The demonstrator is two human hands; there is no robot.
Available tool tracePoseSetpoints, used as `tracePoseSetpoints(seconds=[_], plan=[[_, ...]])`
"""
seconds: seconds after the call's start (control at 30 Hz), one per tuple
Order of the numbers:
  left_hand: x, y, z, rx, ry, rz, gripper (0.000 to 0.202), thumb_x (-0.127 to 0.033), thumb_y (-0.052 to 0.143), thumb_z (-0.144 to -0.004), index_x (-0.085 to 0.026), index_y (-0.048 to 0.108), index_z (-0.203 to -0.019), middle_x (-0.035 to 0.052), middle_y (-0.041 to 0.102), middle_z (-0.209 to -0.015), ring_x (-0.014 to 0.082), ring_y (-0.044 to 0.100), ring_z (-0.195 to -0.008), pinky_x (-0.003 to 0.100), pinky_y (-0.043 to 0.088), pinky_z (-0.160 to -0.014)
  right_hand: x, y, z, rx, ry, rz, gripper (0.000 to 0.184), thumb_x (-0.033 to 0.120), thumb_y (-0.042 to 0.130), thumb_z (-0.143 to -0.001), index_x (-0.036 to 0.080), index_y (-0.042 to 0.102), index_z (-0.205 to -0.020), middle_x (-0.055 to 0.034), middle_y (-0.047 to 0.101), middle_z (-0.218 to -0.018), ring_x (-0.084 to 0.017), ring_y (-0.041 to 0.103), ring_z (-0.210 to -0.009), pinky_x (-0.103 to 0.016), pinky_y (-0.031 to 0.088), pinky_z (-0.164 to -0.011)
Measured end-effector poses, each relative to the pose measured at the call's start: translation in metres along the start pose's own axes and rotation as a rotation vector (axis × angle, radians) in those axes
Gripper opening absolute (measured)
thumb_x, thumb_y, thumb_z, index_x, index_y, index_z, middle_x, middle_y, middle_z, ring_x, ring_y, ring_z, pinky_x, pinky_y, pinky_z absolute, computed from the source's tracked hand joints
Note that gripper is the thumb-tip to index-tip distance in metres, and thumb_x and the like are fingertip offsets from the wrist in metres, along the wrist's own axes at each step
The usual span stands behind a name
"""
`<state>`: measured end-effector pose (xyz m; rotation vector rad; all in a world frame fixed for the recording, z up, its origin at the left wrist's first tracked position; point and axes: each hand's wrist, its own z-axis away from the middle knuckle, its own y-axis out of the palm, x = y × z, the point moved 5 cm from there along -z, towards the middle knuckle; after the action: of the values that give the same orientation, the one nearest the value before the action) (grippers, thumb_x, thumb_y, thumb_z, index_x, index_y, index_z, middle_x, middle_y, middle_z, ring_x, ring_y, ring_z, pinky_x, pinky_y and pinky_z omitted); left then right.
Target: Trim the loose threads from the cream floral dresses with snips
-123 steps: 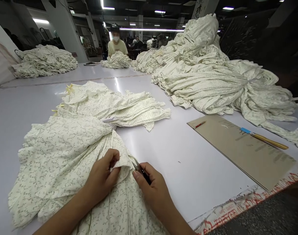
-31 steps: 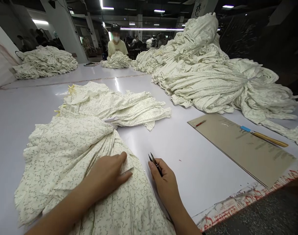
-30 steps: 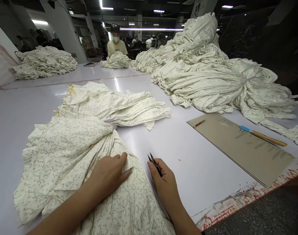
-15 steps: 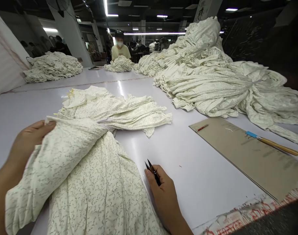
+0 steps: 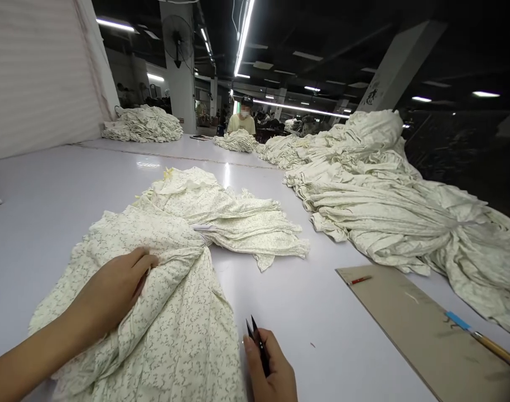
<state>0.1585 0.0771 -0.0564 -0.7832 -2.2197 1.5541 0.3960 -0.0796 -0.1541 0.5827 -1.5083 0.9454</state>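
Left hand (image 5: 110, 290) bunching floral cotton garment (image 5: 171, 329); right hand (image 5: 274, 368) pinching black thread snips (image 5: 258, 341) (tips up), just beside the garment.

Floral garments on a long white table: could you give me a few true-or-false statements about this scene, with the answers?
1. The right hand holds small black thread snips. True.
2. The left hand rests on the bare tabletop. False: it grips a pale sprig-print garment.
3. A small red marker lies on a brown cardboard sheet. True.
4. A second person is helping hold this garment. False: a person is far off, behind another pile of garments.
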Motion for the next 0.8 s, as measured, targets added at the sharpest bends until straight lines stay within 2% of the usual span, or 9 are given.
tracePoseSetpoints(seconds=[0.07, 0.1, 0.17, 0.2, 0.27, 0.33, 0.4, 0.6, 0.8], plan=[[-0.009, 0.008, 0.015, -0.061, 0.043, -0.063, 0.047, -0.039, 0.032, -0.095, -0.009, 0.060, -0.121, 0.0192, 0.062, -0.121, 0.0358, 0.059, -0.107, 0.049, 0.048, -0.087, 0.000, 0.000, -0.001, -0.014, 0.007, -0.014, 0.044, 0.064, 0.053, -0.081, 0.021, 0.059, -0.075, 0.0021, 0.053, -0.062, -0.017, 0.048, -0.060, -0.024, 0.036, -0.058], [-0.015, 0.012, 0.022, -0.100, 0.066, -0.093, 0.056, -0.046, 0.038, -0.093, -0.006, 0.053, -0.129, 0.0225, 0.058, -0.127, 0.0386, 0.055, -0.114, 0.052, 0.046, -0.093, 0.000, 0.000, -0.001, -0.018, 0.013, -0.021, 0.044, 0.065, 0.053, -0.080, 0.021, 0.059, -0.075, 0.0024, 0.052, -0.061, -0.017, 0.048, -0.060, -0.024, 0.036, -0.059], [-0.024, 0.019, 0.033, -0.174, 0.099, -0.153, 0.077, -0.057, 0.047, -0.088, -0.002, 0.037, -0.142, 0.0277, 0.050, -0.134, 0.0428, 0.051, -0.119, 0.057, 0.042, -0.097, 0.000, 0.001, -0.001, -0.019, 0.020, -0.033, 0.045, 0.065, 0.053, -0.080, 0.021, 0.059, -0.075, 0.0028, 0.050, -0.061, -0.017, 0.046, -0.060, -0.024, 0.035, -0.059], [-0.027, 0.022, 0.037, -0.210, 0.110, -0.179, 0.080, -0.056, 0.048, -0.087, -0.003, 0.031, -0.145, 0.0288, 0.048, -0.135, 0.0438, 0.049, -0.120, 0.059, 0.040, -0.098, 0.001, 0.001, 0.000, -0.014, 0.022, -0.041, 0.046, 0.066, 0.053, -0.080, 0.020, 0.059, -0.075, 0.0029, 0.049, -0.061, -0.017, 0.046, -0.060, -0.024, 0.034, -0.059], [-0.028, 0.026, 0.037, -0.248, 0.112, -0.183, 0.072, -0.046, 0.047, -0.091, -0.006, 0.026, -0.147, 0.0277, 0.047, -0.136, 0.0433, 0.048, -0.122, 0.062, 0.037, -0.101, 0.002, 0.002, 0.001, 0.007, 0.024, -0.049, 0.045, 0.065, 0.054, -0.080, 0.020, 0.058, -0.074, 0.0033, 0.048, -0.061, -0.016, 0.045, -0.061, -0.024, 0.033, -0.059], [-0.025, 0.027, 0.032, -0.256, 0.124, -0.123, 0.061, -0.035, 0.046, -0.093, -0.009, 0.029, -0.146, 0.0255, 0.047, -0.135, 0.0414, 0.048, -0.121, 0.062, 0.036, -0.101, 0.005, 0.002, 0.002, 0.039, 0.029, -0.048, 0.044, 0.064, 0.055, -0.080, 0.021, 0.057, -0.074, 0.0037, 0.046, -0.062, -0.016, 0.043, -0.063, -0.024, 0.033, -0.060], [-0.019, 0.027, 0.024, -0.251, 0.154, -0.056, 0.056, -0.032, 0.047, -0.094, -0.011, 0.032, -0.144, 0.0238, 0.048, -0.134, 0.0397, 0.048, -0.122, 0.061, 0.037, -0.101, 0.009, 0.002, 0.004, 0.066, 0.036, -0.036, 0.042, 0.063, 0.055, -0.082, 0.021, 0.056, -0.075, 0.0040, 0.045, -0.064, -0.016, 0.042, -0.064, -0.024, 0.033, -0.062], [-0.005, 0.034, -0.002, -0.208, 0.159, -0.003, 0.054, -0.037, 0.049, -0.093, -0.013, 0.039, -0.140, 0.0199, 0.049, -0.136, 0.0345, 0.047, -0.125, 0.057, 0.033, -0.107, 0.016, -0.002, 0.008, 0.073, 0.019, -0.011, 0.037, 0.059, 0.054, -0.085, 0.022, 0.056, -0.078, 0.0043, 0.048, -0.067, -0.015, 0.043, -0.066, -0.023, 0.035, -0.063], [0.004, 0.049, -0.040, -0.201, 0.097, 0.021, 0.056, -0.038, 0.056, -0.089, -0.015, 0.044, -0.138, 0.0174, 0.048, -0.139, 0.0333, 0.045, -0.127, 0.055, 0.030, -0.110, 0.002, -0.004, 0.003, 0.123, -0.002, 0.044, 0.036, 0.057, 0.056, -0.085, 0.021, 0.058, -0.082, 0.0032, 0.052, -0.068, -0.016, 0.047, -0.064, -0.023, 0.038, -0.059]])
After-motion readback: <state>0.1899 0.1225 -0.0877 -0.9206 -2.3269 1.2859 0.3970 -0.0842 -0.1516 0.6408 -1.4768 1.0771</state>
